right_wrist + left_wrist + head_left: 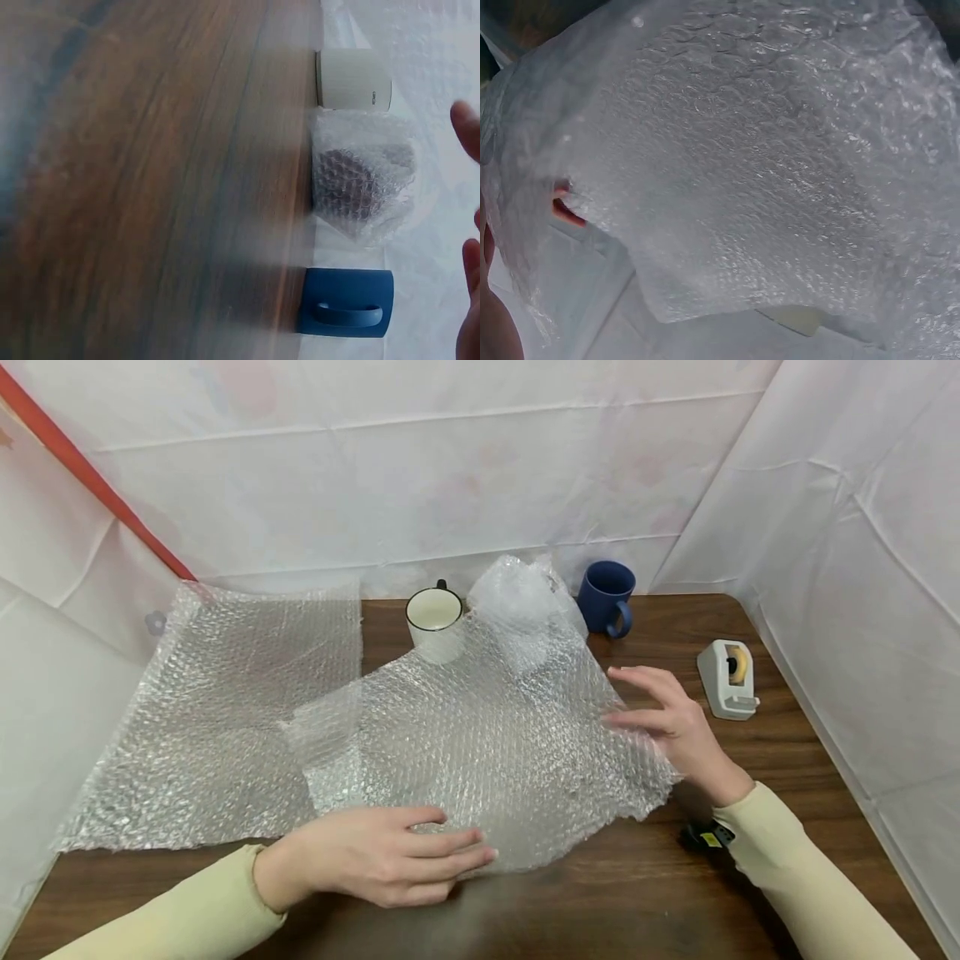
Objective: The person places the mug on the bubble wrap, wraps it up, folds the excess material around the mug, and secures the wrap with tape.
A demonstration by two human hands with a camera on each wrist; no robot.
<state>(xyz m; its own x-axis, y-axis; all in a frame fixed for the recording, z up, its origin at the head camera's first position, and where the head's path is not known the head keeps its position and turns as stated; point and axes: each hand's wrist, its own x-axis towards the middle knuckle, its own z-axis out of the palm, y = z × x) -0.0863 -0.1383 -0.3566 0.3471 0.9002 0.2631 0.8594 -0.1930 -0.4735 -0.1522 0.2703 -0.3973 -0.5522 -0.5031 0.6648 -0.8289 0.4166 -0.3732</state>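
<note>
A loose sheet of bubble wrap [480, 735] spreads over the middle of the table, its upper part overlapping the lower side of a white mug [435, 610] with a dark rim. My left hand [382, 856] is at the sheet's near edge, fingers extended and fingertips right at the plastic. Beside the sheet's right edge, my right hand [675, 727] has its fingers spread apart. In the left wrist view the bubble wrap [742, 172] fills most of the picture. A bubble-wrapped bundle [364, 180] stands between the white mug [354, 81] and a blue mug [347, 302].
Another bubble wrap sheet [217, 718] lies flat on the left. A white tape dispenser [729, 681] with yellowish tape sits at the right of the wooden table [795, 760]. White sheeting [450, 485] hangs behind and at the sides, with a red strip [90, 472] at upper left.
</note>
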